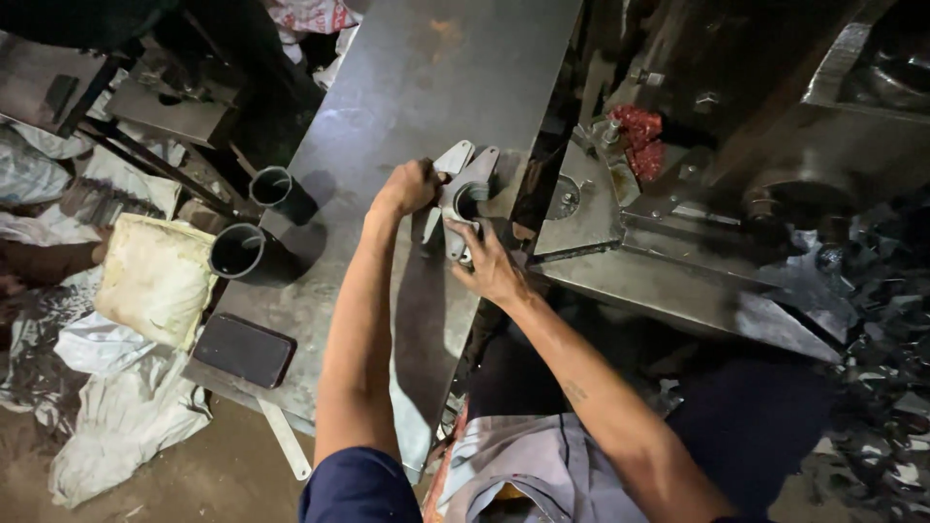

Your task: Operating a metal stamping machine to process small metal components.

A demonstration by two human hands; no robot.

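Steel surface: a long grey metal table point(417, 97) runs up the middle of the view, dull and smudged, with a rust-coloured patch near its far end.
Floor, left: crumpled pale sacks point(116, 416) and a yellowish filled bag point(155, 276) lie on dirt beside the table.
Table's left edge: two black tubes point(262, 223) stand open end up, and a dark flat rectangular block point(242, 349) lies nearer the person.
Left hand: the left hand point(409, 186) is closed on the upper part of the metal brackets point(463, 189).
Metal brackets: flat, light grey stamped pieces with rounded ends and a round hole, stacked together at the table's right edge.
Right hand: the right hand point(492, 269) grips their lower end, fingers curled around it.
Right side: a heavy dark press machine point(736, 194) carries a red rag point(639, 136); metal scraps point(882, 387) are heaped below it.
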